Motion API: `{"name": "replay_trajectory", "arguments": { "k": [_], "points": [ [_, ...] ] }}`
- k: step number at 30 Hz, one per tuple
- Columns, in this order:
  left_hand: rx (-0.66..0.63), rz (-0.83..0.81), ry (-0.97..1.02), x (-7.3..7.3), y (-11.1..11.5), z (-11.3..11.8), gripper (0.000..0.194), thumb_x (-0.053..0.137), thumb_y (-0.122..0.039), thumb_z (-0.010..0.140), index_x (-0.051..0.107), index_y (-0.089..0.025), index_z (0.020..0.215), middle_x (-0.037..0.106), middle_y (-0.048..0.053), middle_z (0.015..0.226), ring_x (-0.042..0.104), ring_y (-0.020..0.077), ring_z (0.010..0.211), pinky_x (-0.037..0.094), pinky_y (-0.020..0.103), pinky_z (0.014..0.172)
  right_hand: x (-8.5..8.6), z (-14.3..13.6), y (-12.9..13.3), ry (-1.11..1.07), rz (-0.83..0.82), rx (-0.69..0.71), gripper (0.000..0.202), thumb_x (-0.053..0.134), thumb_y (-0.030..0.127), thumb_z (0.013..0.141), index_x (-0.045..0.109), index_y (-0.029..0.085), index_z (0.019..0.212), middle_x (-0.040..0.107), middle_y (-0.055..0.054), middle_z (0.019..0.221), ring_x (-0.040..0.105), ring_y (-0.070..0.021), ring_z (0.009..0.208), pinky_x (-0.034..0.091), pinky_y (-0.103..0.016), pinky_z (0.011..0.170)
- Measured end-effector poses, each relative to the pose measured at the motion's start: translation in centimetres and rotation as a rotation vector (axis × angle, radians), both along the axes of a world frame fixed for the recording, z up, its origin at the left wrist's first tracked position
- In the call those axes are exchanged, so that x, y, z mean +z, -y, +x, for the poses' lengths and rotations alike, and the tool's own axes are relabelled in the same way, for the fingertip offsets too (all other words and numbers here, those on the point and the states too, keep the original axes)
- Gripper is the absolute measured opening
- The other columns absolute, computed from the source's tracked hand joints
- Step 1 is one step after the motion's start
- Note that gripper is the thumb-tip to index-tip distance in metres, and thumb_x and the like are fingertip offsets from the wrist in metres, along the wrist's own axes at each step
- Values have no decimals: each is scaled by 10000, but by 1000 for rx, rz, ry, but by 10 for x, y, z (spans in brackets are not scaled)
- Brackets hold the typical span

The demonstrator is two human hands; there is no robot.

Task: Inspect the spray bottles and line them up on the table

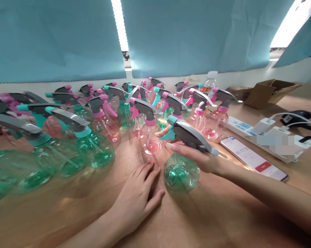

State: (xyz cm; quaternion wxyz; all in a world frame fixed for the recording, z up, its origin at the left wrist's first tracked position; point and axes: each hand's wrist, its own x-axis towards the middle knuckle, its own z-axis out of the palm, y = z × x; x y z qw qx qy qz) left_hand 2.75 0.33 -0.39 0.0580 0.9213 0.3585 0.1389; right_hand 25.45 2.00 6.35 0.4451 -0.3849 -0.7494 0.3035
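My right hand [194, 153] is wrapped round the neck of a green spray bottle [181, 174], under its grey and teal spray head, with fingers at the trigger. The bottle is upright at the middle of the table. To its left my left hand [137, 193] lies on the tabletop, fingers apart, holding nothing. Just behind stands a clear pink spray bottle [151, 137] with a pink collar. More green spray bottles [95, 151] stand at the left.
Several pink and green spray bottles crowd the back of the table [238, 213]. At the right lie a phone [252, 158] and a white power strip [264, 141] with plugs and cables. An open cardboard box [269, 93] sits behind them.
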Motion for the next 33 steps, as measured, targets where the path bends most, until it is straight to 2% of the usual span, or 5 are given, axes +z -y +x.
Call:
{"name": "replay_trajectory", "arguments": {
  "k": [6,15,20,25,33],
  "points": [
    [-9,11,-8,-1,-1,0,448,510,-379,959,521,-111,1318,507,197,1391,457,367,1290,398,577,1042,-8,-1,-4,-50,-40,-32,239,612,480,865,610,287,1006,498,23,652,522,-174,650,454,-334,660],
    [-13,19,4,-1,-2,0,425,497,-381,966,513,-138,1314,513,177,1384,465,350,1280,419,565,1026,-5,-4,-5,-71,-21,13,198,597,425,885,587,256,987,465,29,704,519,-159,686,464,-365,782],
    [-11,10,-3,0,0,0,432,500,-391,965,510,-137,1315,515,177,1381,461,351,1284,407,570,1036,-5,-3,-5,-53,-30,-46,226,633,463,854,601,285,990,480,26,643,549,-197,738,463,-358,723],
    [-7,14,3,-1,0,-1,428,497,-392,966,509,-149,1318,508,172,1393,454,351,1293,407,570,1036,-5,-3,-5,-26,-11,-21,233,610,457,871,620,290,1033,513,21,662,535,-176,677,445,-338,669],
    [-7,4,16,1,-1,0,430,490,-399,964,525,-136,1302,520,184,1380,471,361,1279,411,575,1030,-8,-3,-6,-56,-4,-14,288,597,436,884,611,276,1123,525,38,645,523,-149,603,458,-336,693]
  ]
}}
